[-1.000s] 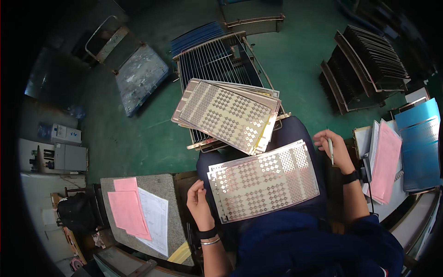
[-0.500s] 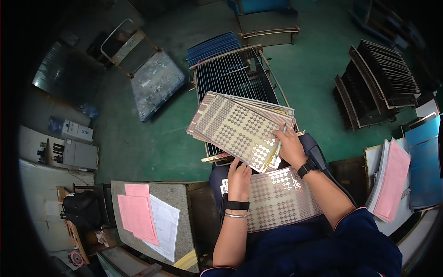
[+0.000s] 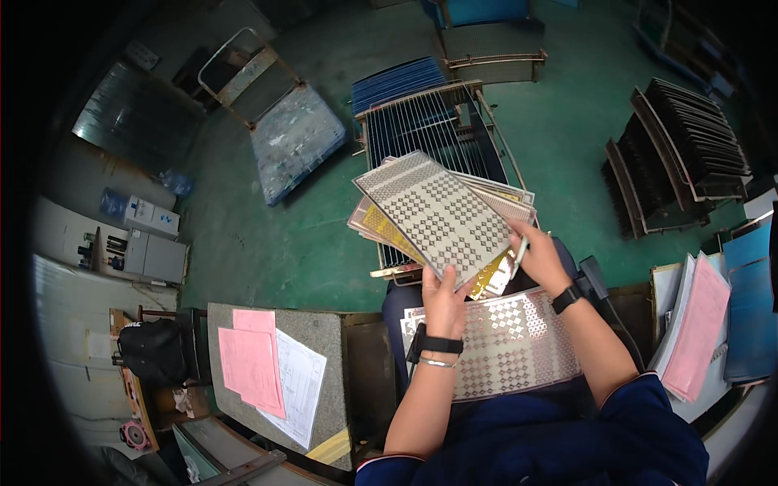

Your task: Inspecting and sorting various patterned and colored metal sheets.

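A patterned circuit board panel (image 3: 433,206) is tilted up between my hands. My left hand (image 3: 444,306) is closed on its near corner, thumb on top. Near the panel's right corner, my right hand (image 3: 541,259) is closed, with a white pen-like stick (image 3: 519,257) in its fingers. Those fingers also touch the panel's edge. Under the raised panel lie several more panels, fanned out, one of them yellowish (image 3: 389,232). They rest on a slotted metal rack (image 3: 480,89). Another stack of circuit board panels (image 3: 502,356) lies across my lap, shiny at its far edge.
At left, a grey table (image 3: 312,336) bears pink sheets (image 3: 251,364) and a white printed sheet (image 3: 306,389). A platform trolley (image 3: 296,142) stands beyond. Black slotted racks (image 3: 681,154) are at right, near pink papers (image 3: 697,324) and a blue board (image 3: 747,300).
The top panel has been lifted and turned clockwise, uncovering yellowish panels beneath. My left hand has moved up and right along with it. The whole view has shifted slightly.
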